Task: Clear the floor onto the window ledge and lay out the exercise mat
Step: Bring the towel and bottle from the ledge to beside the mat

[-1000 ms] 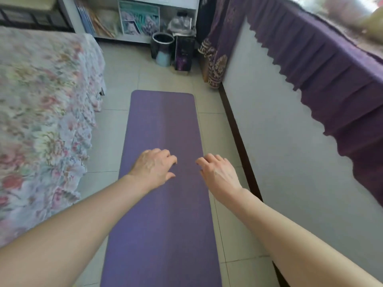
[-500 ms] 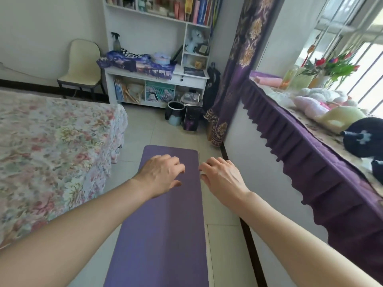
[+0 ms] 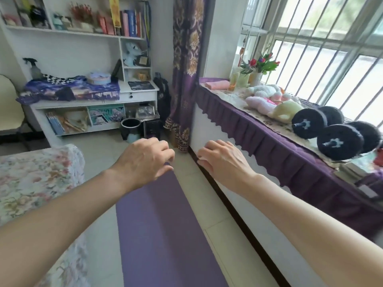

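Note:
The purple exercise mat point(image 3: 161, 228) lies flat and unrolled on the tiled floor between the bed and the wall under the window. My left hand point(image 3: 143, 160) and my right hand point(image 3: 221, 158) hover above its far end, palms down, fingers loosely curled, holding nothing. On the window ledge point(image 3: 259, 117), draped in purple cloth, lie two black dumbbells point(image 3: 329, 129), several soft toys point(image 3: 269, 100), a pink roll point(image 3: 217, 84) and a vase of flowers point(image 3: 259, 67).
A bed with a floral cover point(image 3: 35, 183) borders the mat on the left. Straight ahead stand a white shelf unit point(image 3: 93, 79), a dark bin point(image 3: 130, 129) and a dark box point(image 3: 152, 128) on the floor, and a purple curtain point(image 3: 184, 75). A pale chair point(image 3: 8, 104) is at far left.
My view has lifted from the mat toward the shelf and window, bringing the ledge and dumbbells into sight. Both hands stay raised and empty, and the mat has not moved.

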